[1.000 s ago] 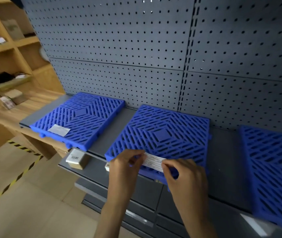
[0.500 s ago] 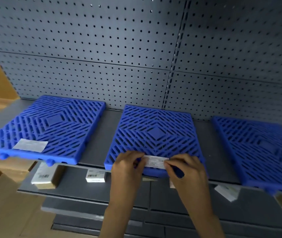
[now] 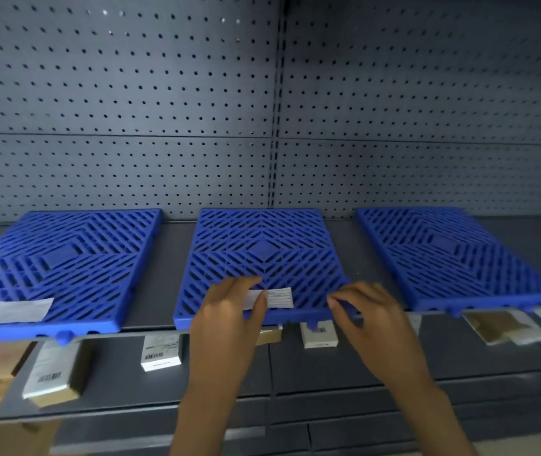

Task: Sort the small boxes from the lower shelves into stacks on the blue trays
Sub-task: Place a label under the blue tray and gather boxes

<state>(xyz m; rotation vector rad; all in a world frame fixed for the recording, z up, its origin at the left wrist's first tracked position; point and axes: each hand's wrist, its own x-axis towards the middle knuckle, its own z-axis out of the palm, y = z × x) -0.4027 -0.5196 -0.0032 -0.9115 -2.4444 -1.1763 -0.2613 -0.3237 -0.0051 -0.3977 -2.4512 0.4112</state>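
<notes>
1. The left hand [image 3: 229, 320] is laid on the left end of the white label [image 3: 280, 297] at the near edge of the middle blue tray [image 3: 262, 245]. The thumb is seen across the paper. Whether the label is pinched or only pressed cannot be told.
2. The right hand [image 3: 374, 320] is held just right of the label, above the tray's near edge. Its fingers are loosely curled and nothing is grasped in them.
3. The small boxes are found on the lower shelf [image 3: 394, 353], nearer and lower than both hands. No box has yet been put on any tray.
4. A small white box [image 3: 319, 335] lies directly under the right hand's fingertips, partly tucked beneath the tray's near edge. Its long axis is judged to run near to far.
5. A barcode box [image 3: 161, 352] lies just left of the left wrist, also set near to far.
6. The free right hand is judged the nearer for a first pick. A short drop and a pull toward the near side would be needed, so that the overhanging tray edge is cleared.
</notes>
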